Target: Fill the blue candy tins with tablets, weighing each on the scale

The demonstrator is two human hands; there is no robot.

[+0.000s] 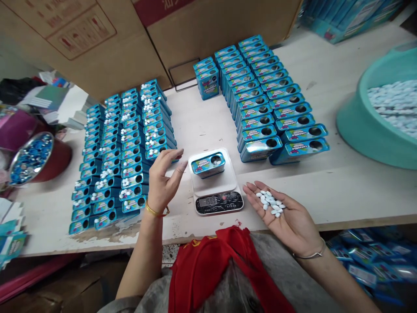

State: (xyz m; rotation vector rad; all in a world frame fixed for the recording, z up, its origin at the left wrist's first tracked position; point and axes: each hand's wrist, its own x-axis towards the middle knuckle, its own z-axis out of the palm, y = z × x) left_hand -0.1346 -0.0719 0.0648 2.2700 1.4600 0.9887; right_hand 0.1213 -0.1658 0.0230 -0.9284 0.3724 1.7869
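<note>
A blue candy tin (206, 164) stands upright on the white platform of a small digital scale (215, 184), with white candies showing in its round hole. The lit display appears to read 158.9, with a mark before it. My left hand (163, 180) is left of the scale, fingers apart and holding nothing, apart from the tin. On the right, my right hand (291, 224) lies palm up beside the scale's front corner. In that palm rests a small heap of white oval candies (270, 203).
Rows of blue tins (133, 148), many topped with loose candies, fill the left. More tins (254, 104) with dark holes stand back right. A turquoise tub (368, 126) of candies is far right, a red bowl (61, 154) far left. Cardboard boxes (202, 34) line the back.
</note>
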